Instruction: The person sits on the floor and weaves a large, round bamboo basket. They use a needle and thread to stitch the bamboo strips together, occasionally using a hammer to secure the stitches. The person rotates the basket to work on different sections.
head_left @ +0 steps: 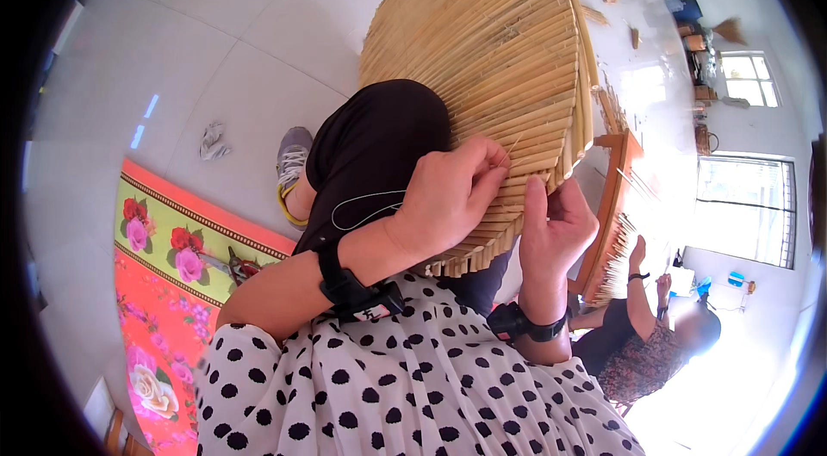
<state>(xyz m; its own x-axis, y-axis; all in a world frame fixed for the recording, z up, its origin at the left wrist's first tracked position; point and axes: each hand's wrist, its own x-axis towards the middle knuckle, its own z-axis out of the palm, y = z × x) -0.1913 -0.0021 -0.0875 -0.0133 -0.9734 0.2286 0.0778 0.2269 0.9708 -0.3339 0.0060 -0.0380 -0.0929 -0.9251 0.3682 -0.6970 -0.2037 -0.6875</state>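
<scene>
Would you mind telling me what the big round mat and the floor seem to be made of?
The mat looks like split bamboo or reed: pale tan, matte parallel slats with ragged ends. The floor looks like glazed tile: white squares with thin joints and glossy reflections.

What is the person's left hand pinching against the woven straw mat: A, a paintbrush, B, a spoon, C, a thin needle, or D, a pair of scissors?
C: the left hand pinches a thin needle at the mat, with a thin thread looping below the hand.
</scene>
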